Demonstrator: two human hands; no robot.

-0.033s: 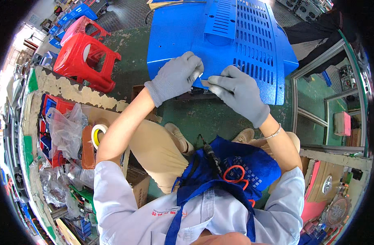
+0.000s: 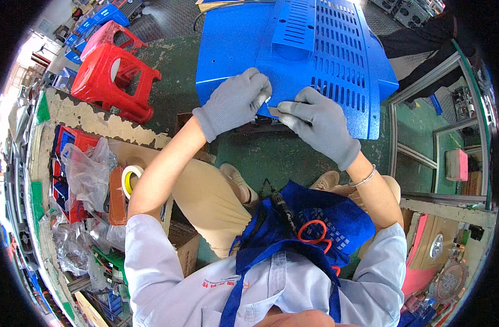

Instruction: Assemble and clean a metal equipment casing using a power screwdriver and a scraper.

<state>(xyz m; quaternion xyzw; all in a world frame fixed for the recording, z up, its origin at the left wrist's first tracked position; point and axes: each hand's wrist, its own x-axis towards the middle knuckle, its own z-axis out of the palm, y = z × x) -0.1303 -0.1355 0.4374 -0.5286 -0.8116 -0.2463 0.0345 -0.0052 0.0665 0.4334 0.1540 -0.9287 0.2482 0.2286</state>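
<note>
Left hand [image 2: 234,102] pinching small pale piece, unclear | right hand [image 2: 320,123] likewise | blue panel [image 2: 293,49] top cut off

Crumpled clear plastic bags [image 2: 88,171] at left, beside brown carton [image 2: 184,245].

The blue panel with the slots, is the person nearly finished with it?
Hard to say. The blue panel lies flat. Both gloved hands, left hand and right hand, pinch a small grey strip at its near edge. What is already finished or left to do doesn't show.
</note>
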